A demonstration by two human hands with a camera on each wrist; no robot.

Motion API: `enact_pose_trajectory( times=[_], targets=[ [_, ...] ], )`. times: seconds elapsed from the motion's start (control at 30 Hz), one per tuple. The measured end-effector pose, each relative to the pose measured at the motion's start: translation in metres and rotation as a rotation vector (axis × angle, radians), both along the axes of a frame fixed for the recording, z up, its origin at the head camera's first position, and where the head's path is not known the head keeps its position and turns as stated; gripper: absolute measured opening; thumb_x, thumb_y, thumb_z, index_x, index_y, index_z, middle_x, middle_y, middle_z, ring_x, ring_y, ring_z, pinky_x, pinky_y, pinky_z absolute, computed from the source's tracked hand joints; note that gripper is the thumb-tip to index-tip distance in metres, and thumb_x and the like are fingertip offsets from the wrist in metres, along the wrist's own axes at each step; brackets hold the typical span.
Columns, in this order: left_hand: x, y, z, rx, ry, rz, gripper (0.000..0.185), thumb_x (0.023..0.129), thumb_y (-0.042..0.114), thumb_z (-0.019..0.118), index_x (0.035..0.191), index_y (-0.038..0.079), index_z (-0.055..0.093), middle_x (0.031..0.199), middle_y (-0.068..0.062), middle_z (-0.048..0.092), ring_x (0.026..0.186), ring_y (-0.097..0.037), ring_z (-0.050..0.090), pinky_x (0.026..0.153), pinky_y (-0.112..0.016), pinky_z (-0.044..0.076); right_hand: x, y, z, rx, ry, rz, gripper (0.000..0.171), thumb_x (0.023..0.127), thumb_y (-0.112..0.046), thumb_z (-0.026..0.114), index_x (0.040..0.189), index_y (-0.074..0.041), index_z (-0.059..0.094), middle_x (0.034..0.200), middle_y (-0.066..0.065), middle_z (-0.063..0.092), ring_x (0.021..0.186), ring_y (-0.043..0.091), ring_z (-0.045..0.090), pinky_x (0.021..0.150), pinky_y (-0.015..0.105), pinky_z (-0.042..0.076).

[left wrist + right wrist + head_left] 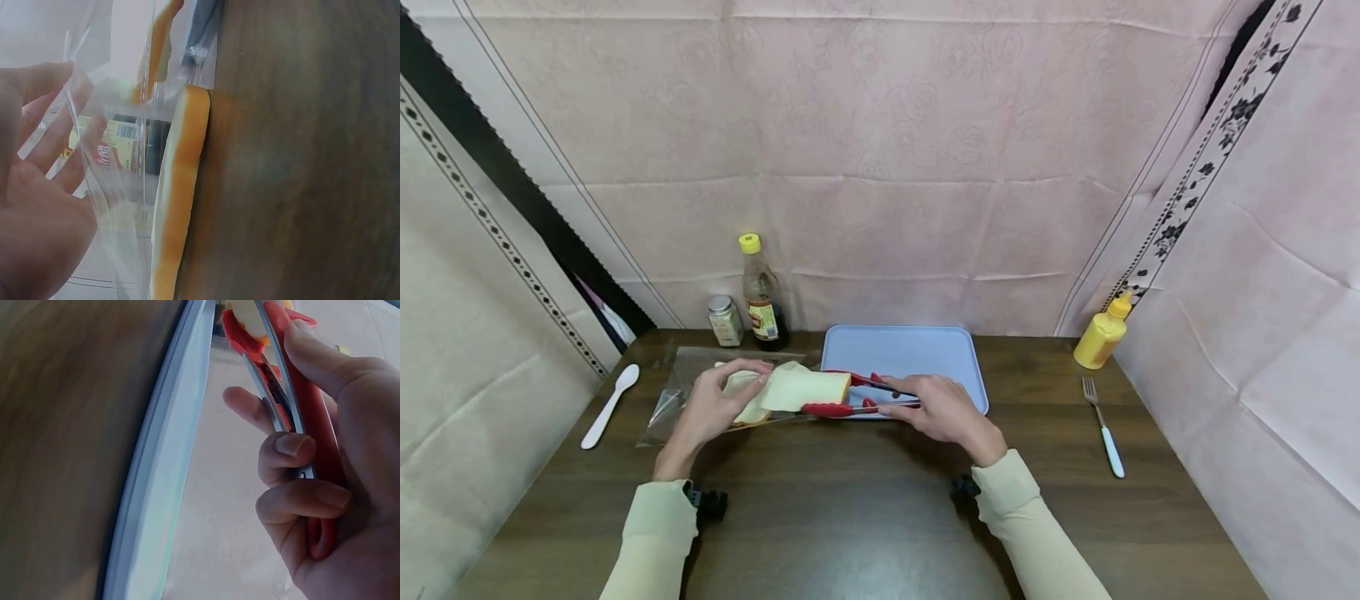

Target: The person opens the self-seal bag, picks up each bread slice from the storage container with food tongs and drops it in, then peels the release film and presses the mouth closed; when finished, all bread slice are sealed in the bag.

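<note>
My left hand (711, 404) pinches the edge of a clear plastic bag (688, 371) between thumb and fingertips. One bread slice (182, 187) with a golden crust lies low in that bag by the table top. My right hand (943, 408) grips red-handled tongs (319, 431), fingers wrapped round the handles. Between the red tips of the tongs is another bread slice (811, 389), raised above the lower one and at the bag's mouth. Its right end overlaps the left edge of a light blue tray (910, 342) in the head view.
Behind the bag stand a glass jar (726, 322) and a dark sauce bottle (763, 304) with a yellow cap. A white spoon (612, 406) lies far left. On the right are a yellow squeeze bottle (1101, 337) and a fork (1105, 429). Cloth curtains (887, 167) surround the table.
</note>
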State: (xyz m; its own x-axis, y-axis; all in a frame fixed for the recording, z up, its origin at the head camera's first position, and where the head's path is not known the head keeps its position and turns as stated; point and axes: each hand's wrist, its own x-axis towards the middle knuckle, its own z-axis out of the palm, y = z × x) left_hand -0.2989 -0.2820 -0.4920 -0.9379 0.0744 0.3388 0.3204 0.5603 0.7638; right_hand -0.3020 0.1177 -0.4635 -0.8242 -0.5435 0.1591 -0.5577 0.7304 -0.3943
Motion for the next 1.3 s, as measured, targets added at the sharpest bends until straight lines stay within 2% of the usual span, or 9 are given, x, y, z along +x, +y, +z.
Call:
enact_pose_trajectory(
  times=[0.33, 0.6, 0.73, 0.93, 1.03, 1.1, 1.17, 1.23, 1.3],
  targets=[
    [0.002, 0.001, 0.002, 0.034, -0.001, -0.020, 0.018, 0.104, 0.035, 0.075, 0.115, 0.021, 0.080, 0.135, -0.009, 0.077, 0.139, -0.036, 0.062, 0.123, -0.075, 0.032, -0.008, -0.031, -0.005, -0.024, -0.022, 0.042, 0.062, 0.100, -0.054, 0.074, 0.156, -0.031, 0.060, 0.149, -0.001, 0.070, 0.104, 0.017, 0.068, 0.084, 0.036, 0.057],
    [0.002, 0.000, 0.005, 0.023, -0.021, -0.010, 0.020, 0.104, 0.040, 0.075, 0.114, 0.024, 0.080, 0.135, -0.008, 0.076, 0.140, -0.036, 0.060, 0.123, -0.076, 0.030, -0.015, -0.052, -0.016, -0.050, -0.022, 0.066, 0.063, 0.102, -0.058, 0.069, 0.158, -0.031, 0.057, 0.153, -0.001, 0.066, 0.123, 0.016, 0.070, 0.100, 0.041, 0.061],
    [0.002, -0.003, 0.004, 0.014, -0.019, 0.001, 0.020, 0.104, 0.042, 0.074, 0.114, 0.026, 0.080, 0.133, -0.006, 0.077, 0.141, -0.035, 0.060, 0.123, -0.073, 0.031, -0.017, -0.060, -0.019, -0.079, -0.034, 0.079, 0.064, 0.102, -0.057, 0.070, 0.158, -0.030, 0.056, 0.155, -0.002, 0.065, 0.123, 0.016, 0.070, 0.101, 0.041, 0.060],
    [0.003, -0.007, 0.005, 0.017, 0.003, 0.005, 0.020, 0.104, 0.039, 0.075, 0.115, 0.023, 0.080, 0.130, -0.005, 0.078, 0.139, -0.034, 0.061, 0.123, -0.072, 0.032, -0.017, -0.072, -0.017, -0.081, -0.032, 0.083, 0.063, 0.103, -0.055, 0.070, 0.158, -0.027, 0.057, 0.153, 0.000, 0.067, 0.103, 0.017, 0.068, 0.087, 0.036, 0.057],
    [0.004, -0.007, 0.006, 0.010, -0.001, 0.004, 0.021, 0.104, 0.040, 0.075, 0.115, 0.024, 0.080, 0.130, -0.005, 0.077, 0.137, -0.033, 0.061, 0.122, -0.072, 0.034, -0.016, -0.079, -0.015, -0.076, -0.028, 0.073, 0.064, 0.102, -0.057, 0.070, 0.157, -0.027, 0.058, 0.151, 0.001, 0.068, 0.103, 0.016, 0.069, 0.085, 0.035, 0.058],
    [0.004, -0.006, 0.008, 0.001, -0.009, 0.009, 0.022, 0.104, 0.042, 0.075, 0.116, 0.025, 0.080, 0.129, -0.003, 0.077, 0.137, -0.032, 0.062, 0.122, -0.071, 0.034, -0.015, -0.083, -0.014, -0.079, -0.030, 0.067, 0.065, 0.102, -0.058, 0.070, 0.157, -0.027, 0.058, 0.149, 0.002, 0.070, 0.095, 0.017, 0.069, 0.080, 0.034, 0.057],
    [0.004, -0.005, 0.009, -0.011, -0.013, 0.014, 0.023, 0.104, 0.043, 0.074, 0.116, 0.025, 0.080, 0.129, -0.003, 0.077, 0.136, -0.032, 0.062, 0.122, -0.071, 0.035, -0.014, -0.087, -0.014, -0.085, -0.034, 0.063, 0.066, 0.101, -0.059, 0.070, 0.157, -0.027, 0.058, 0.147, 0.003, 0.071, 0.083, 0.016, 0.065, 0.072, 0.032, 0.055],
    [0.005, -0.005, 0.010, -0.025, -0.013, 0.018, 0.024, 0.104, 0.043, 0.074, 0.117, 0.024, 0.080, 0.129, -0.003, 0.078, 0.136, -0.033, 0.062, 0.121, -0.071, 0.035, -0.013, -0.091, -0.014, -0.089, -0.044, 0.062, 0.067, 0.101, -0.060, 0.069, 0.158, -0.027, 0.057, 0.145, 0.005, 0.072, 0.069, 0.015, 0.053, 0.064, 0.030, 0.048],
    [0.005, -0.005, 0.011, -0.039, -0.015, 0.018, 0.023, 0.105, 0.042, 0.074, 0.117, 0.024, 0.080, 0.129, -0.004, 0.078, 0.136, -0.034, 0.062, 0.121, -0.072, 0.036, -0.013, -0.095, -0.016, -0.092, -0.050, 0.064, 0.068, 0.101, -0.061, 0.068, 0.158, -0.026, 0.057, 0.141, 0.006, 0.074, 0.064, 0.013, 0.045, 0.060, 0.028, 0.043]
  ],
)
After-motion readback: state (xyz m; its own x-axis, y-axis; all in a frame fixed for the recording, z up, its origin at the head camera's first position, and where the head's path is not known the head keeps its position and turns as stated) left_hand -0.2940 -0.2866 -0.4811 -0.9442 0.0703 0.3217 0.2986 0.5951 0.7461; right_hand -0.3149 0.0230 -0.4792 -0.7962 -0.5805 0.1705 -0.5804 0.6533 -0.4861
